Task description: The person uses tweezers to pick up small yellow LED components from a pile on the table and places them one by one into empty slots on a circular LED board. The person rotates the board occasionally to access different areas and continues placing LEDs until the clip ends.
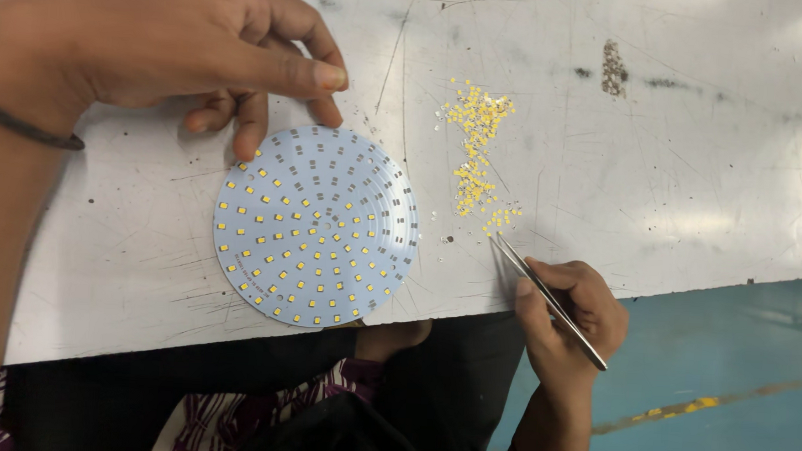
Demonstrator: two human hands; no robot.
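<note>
Nearest the camera: left forearm fills the left edge of the view, a thin dark band around the wrist (22, 125).
Left hand (191, 45): rests on the surface above the round board, knuckles up; the fingers (250, 131) are curled and bunched together, two fingertips pressing down on the board's upper left rim, the thumb stretched out to the right above them.
Round board (317, 226): pale blue-white disc lying flat near the front edge of the surface, dotted with small yellow chips in rings; its lower rim reaches just to the surface's edge.
Right hand (570, 312): low at the right, just off the front edge of the surface, fingers pressed together in a pinch around a pair of tweezers.
Tweezers (548, 300): slim, silvery metal, slanting up and left; their tips meet the lowest chips of the loose pile. Whether a chip sits between the tips is too small to tell.
Loose chips (477, 143): small yellow squares scattered in a narrow heap to the right of the board, apart from it.
Surface (679, 158): white, scratched and scuffed, with a small dark speckled patch near the top right.
Below: dark clothing with a purple-and-white patterned cloth (226, 418), and a blue floor (731, 389) with a worn yellow stripe.
</note>
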